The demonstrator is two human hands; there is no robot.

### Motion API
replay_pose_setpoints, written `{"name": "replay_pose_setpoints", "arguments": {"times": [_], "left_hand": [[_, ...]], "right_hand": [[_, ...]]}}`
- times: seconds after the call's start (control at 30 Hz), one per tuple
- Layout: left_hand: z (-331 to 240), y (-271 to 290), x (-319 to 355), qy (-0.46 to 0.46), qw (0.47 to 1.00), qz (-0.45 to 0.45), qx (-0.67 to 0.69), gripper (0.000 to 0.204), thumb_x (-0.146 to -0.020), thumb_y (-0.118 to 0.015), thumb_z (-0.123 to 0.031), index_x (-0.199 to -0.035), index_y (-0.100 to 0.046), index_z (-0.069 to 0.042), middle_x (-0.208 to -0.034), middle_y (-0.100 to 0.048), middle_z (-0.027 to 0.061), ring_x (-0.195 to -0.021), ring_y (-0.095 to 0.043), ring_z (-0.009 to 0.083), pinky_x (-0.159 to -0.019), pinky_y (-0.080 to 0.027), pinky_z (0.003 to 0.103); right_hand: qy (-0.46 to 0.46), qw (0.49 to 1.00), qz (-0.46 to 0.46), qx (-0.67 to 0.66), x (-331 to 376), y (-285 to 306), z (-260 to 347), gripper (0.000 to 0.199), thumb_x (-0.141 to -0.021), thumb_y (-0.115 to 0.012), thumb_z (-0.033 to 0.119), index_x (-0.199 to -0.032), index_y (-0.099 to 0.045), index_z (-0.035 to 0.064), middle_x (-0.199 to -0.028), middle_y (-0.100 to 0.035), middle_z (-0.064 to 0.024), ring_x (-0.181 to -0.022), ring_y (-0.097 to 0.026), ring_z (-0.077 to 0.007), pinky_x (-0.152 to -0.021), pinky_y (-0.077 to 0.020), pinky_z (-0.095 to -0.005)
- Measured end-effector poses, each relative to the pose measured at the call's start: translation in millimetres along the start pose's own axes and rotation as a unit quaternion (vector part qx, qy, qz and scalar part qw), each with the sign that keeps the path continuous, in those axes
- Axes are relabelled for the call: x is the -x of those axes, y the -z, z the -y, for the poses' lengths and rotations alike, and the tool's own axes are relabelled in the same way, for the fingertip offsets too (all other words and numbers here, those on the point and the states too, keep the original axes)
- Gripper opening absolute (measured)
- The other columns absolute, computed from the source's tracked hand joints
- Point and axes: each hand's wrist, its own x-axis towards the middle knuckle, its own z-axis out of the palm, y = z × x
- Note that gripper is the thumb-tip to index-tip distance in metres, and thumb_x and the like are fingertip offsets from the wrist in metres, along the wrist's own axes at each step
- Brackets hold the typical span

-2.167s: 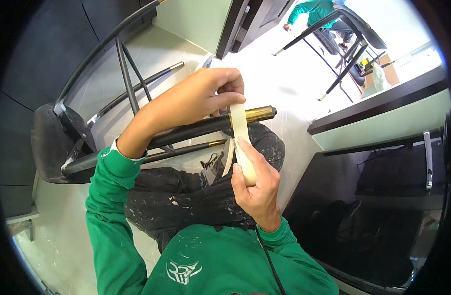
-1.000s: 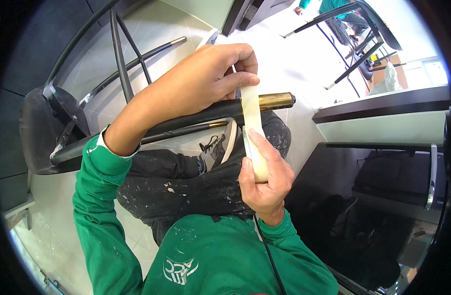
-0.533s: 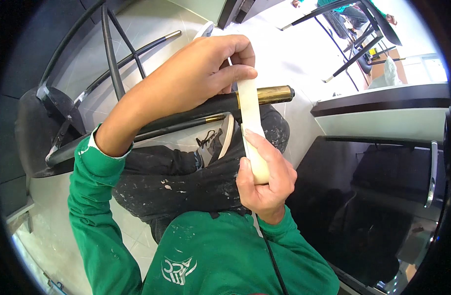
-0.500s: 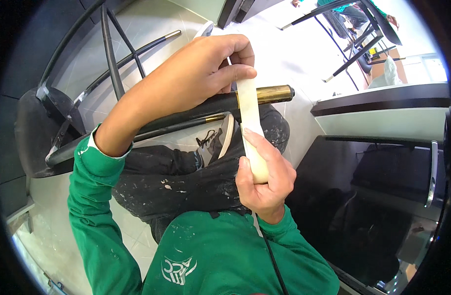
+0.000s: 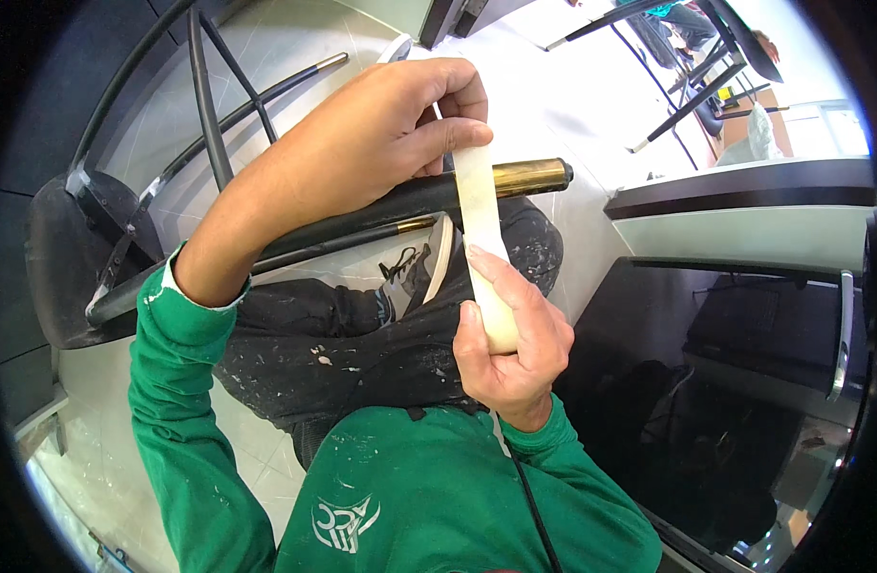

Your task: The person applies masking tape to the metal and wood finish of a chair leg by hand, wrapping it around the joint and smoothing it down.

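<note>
Left hand (image 5: 362, 143): thumb and fingers pinched shut on the free end of a pale, matte strip of masking tape (image 5: 479, 205), pressed against the black chair leg (image 5: 362, 215) beside its shiny brass tip (image 5: 532, 177). Right hand (image 5: 510, 344): fingers curled tight round the cream tape roll (image 5: 496, 320), just below. Underneath, paint-flecked dark trousers (image 5: 362, 344), glossy pale tiled floor (image 5: 572, 105), black cabinet (image 5: 735, 382) to the right.

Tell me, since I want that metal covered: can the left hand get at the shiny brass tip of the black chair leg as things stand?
Probably yes. The left hand already pinches the cream tape strip right beside the brass tip, which lies bare, with nothing between them. The right hand holds the tape lower down.
</note>
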Motion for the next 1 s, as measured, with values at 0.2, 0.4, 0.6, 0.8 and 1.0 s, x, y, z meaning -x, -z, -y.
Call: {"name": "replay_pose_setpoints", "arguments": {"times": [0.2,0.4,0.6,0.8,1.0], "left_hand": [[2.0,-0.9,-0.4,-0.004,1.000,-0.015,-0.012,0.016,-0.103,-0.069,-0.015,-0.100,-0.065,0.000,-0.075,-0.062,0.0039,-0.066,-0.059,0.0107,-0.062,-0.049,0.028],[0.7,-1.1,0.6,0.000,1.000,-0.001,0.001,0.012,-0.104,-0.067,-0.011,-0.103,-0.062,-0.001,-0.084,-0.057,-0.0008,-0.070,-0.051,0.0052,-0.062,-0.043,0.022],[-0.2,-1.4,0.1,-0.013,1.000,-0.020,-0.020,0.016,-0.103,-0.068,-0.016,-0.100,-0.065,0.000,-0.076,-0.063,0.0048,-0.067,-0.061,0.0114,-0.063,-0.051,0.028],[1.5,-1.7,0.3,-0.020,0.999,-0.023,-0.033,0.017,-0.103,-0.069,-0.016,-0.100,-0.065,0.000,-0.076,-0.063,0.0052,-0.067,-0.061,0.0119,-0.064,-0.051,0.028],[3.8,-2.1,-0.8,-0.011,1.000,-0.017,-0.023,0.017,-0.103,-0.069,-0.016,-0.100,-0.064,0.000,-0.076,-0.063,0.0051,-0.067,-0.061,0.0117,-0.063,-0.051,0.028]], "right_hand": [[0.006,1.000,-0.003,0.002,0.2,-0.1,-1.1,0.048,-0.078,-0.071,-0.007,-0.126,-0.070,-0.0083,-0.084,-0.072,-0.0182,-0.062,-0.068,-0.0256,-0.059,-0.0543,-0.0351],[0.008,1.000,0.001,0.007,1.1,1.1,-0.8,0.048,-0.078,-0.072,-0.007,-0.126,-0.070,-0.0084,-0.086,-0.073,-0.0187,-0.063,-0.069,-0.0258,-0.060,-0.0547,-0.0352],[0.010,1.000,0.000,0.009,0.9,1.2,-2.1,0.047,-0.079,-0.072,-0.007,-0.126,-0.070,-0.0090,-0.090,-0.074,-0.0197,-0.064,-0.069,-0.0256,-0.060,-0.0549,-0.0349],[-0.002,1.000,0.005,0.004,1.9,2.1,-1.3,0.047,-0.079,-0.071,-0.007,-0.126,-0.070,-0.0093,-0.090,-0.075,-0.0203,-0.064,-0.069,-0.0247,-0.060,-0.0549,-0.0340],[0.004,1.000,0.003,0.001,2.3,2.1,-2.0,0.048,-0.079,-0.071,-0.008,-0.126,-0.069,-0.0103,-0.090,-0.075,-0.0204,-0.064,-0.069,-0.0244,-0.060,-0.0550,-0.0336]]}}
